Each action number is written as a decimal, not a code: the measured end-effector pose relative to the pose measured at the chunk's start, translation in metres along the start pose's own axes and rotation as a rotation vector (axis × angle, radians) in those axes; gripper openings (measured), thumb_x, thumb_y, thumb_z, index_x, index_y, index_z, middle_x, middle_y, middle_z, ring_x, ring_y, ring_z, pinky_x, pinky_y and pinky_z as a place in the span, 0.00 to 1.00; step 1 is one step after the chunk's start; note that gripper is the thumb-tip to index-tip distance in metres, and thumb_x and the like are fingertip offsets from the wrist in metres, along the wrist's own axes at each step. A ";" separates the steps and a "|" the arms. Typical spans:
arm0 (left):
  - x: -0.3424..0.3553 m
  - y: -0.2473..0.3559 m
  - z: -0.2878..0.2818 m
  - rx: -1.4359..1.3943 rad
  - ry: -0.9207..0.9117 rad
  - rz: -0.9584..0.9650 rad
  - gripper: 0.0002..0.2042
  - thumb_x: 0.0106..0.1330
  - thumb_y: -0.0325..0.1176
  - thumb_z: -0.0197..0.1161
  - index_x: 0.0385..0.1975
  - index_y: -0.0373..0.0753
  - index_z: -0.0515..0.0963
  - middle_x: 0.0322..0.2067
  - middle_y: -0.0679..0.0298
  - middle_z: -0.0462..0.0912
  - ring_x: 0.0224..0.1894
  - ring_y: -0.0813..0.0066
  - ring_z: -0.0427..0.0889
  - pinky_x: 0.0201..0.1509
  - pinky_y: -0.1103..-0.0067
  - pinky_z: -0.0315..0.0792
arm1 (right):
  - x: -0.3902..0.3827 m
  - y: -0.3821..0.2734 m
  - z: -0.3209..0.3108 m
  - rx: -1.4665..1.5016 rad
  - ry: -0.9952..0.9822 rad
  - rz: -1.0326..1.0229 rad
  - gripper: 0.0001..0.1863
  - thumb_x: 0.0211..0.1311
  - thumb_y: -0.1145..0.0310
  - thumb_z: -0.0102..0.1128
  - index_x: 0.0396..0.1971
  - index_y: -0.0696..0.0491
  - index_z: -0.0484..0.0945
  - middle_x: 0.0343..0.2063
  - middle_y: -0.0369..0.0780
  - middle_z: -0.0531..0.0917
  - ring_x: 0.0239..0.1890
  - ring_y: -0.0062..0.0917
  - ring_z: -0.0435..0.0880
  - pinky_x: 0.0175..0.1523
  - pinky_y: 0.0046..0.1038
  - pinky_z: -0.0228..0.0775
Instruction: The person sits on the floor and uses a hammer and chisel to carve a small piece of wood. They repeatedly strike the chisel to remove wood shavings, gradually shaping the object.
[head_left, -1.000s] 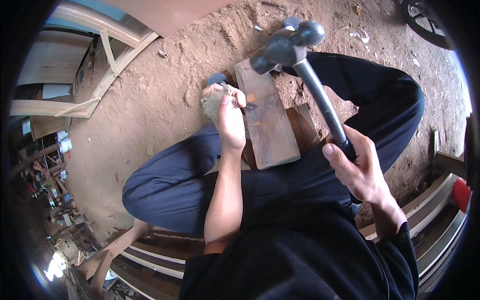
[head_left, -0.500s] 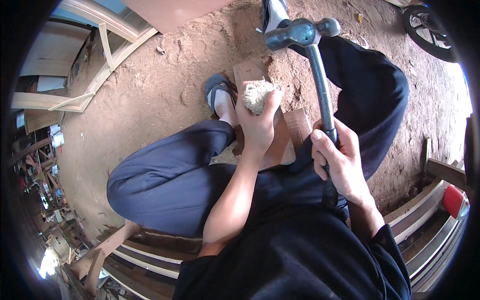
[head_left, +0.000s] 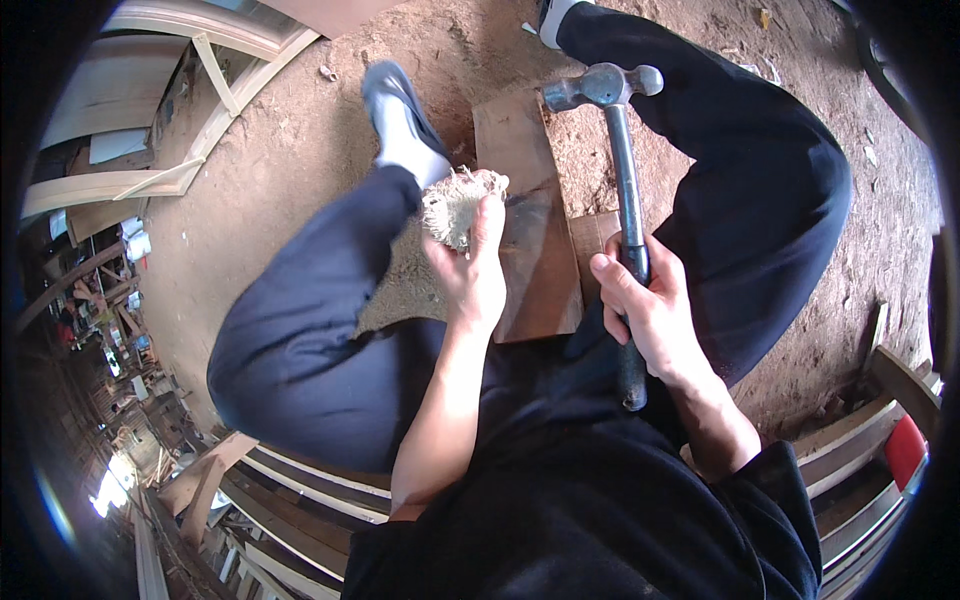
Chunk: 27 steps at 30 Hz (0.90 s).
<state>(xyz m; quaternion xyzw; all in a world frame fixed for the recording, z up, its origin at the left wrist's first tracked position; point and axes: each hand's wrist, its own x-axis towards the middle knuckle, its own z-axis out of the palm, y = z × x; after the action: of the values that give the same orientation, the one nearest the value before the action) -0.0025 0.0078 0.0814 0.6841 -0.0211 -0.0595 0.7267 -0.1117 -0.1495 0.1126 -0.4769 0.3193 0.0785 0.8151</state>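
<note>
At your far left, a jumble of wood scraps (head_left: 125, 340) runs along the curved rim of the view, with a pale timber frame (head_left: 222, 100) above it on the sandy floor (head_left: 290, 150). Next comes your bent left leg (head_left: 300, 310) in dark trousers, the foot in a light sock and a grey sandal (head_left: 382, 76). Your left hand (head_left: 468, 278) holds a pale, frayed fibre clump (head_left: 452, 212), thumb along its right side and most of the fingers hidden; the clump sits just left of a wooden board (head_left: 535, 250), which lies lengthwise between your legs. A smaller brown wood block (head_left: 594, 236) shows beside the board's right edge. Farther right, your right hand (head_left: 652, 318) is wrapped round the black grip of a ball-peen hammer (head_left: 624, 165), its butt sticking out below your fist. The hammer stands head-up in view, flat face to the left near the board's far corner, rounded peen to the right; you cannot tell whether they touch. Wooden slats (head_left: 845, 450) and a red object (head_left: 905, 448) lie at lower right.
</note>
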 end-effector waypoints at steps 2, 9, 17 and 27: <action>0.002 0.004 0.001 0.153 -0.045 0.054 0.11 0.76 0.33 0.58 0.50 0.34 0.78 0.46 0.59 0.84 0.51 0.73 0.80 0.60 0.73 0.71 | 0.004 0.002 0.000 -0.039 0.005 -0.005 0.11 0.71 0.67 0.63 0.35 0.53 0.69 0.17 0.27 0.66 0.12 0.10 0.63 0.16 0.18 0.56; -0.018 -0.008 0.004 0.065 -0.205 0.138 0.25 0.59 0.29 0.77 0.52 0.36 0.71 0.49 0.58 0.79 0.47 0.68 0.82 0.59 0.70 0.77 | 0.013 0.005 -0.003 -0.211 0.036 0.064 0.13 0.65 0.67 0.68 0.36 0.54 0.70 0.17 0.30 0.74 0.13 0.13 0.71 0.17 0.18 0.62; -0.016 -0.026 0.010 0.171 -0.235 0.272 0.17 0.50 0.23 0.79 0.35 0.38 0.76 0.34 0.62 0.83 0.40 0.65 0.84 0.58 0.62 0.75 | -0.014 -0.005 -0.005 -0.533 0.093 0.094 0.23 0.60 0.48 0.70 0.28 0.53 0.74 0.15 0.31 0.75 0.18 0.19 0.74 0.25 0.25 0.67; 0.010 -0.033 0.012 0.071 -0.125 0.389 0.16 0.51 0.17 0.72 0.25 0.40 0.69 0.23 0.65 0.76 0.24 0.67 0.76 0.34 0.72 0.69 | -0.083 0.005 -0.020 -0.944 -0.001 -0.214 0.25 0.70 0.46 0.60 0.29 0.56 0.76 0.18 0.38 0.77 0.21 0.24 0.79 0.27 0.28 0.68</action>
<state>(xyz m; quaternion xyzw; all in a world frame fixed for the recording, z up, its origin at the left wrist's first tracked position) 0.0038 -0.0067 0.0488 0.6874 -0.1998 0.0402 0.6971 -0.1877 -0.1490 0.1517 -0.8250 0.1976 0.1307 0.5131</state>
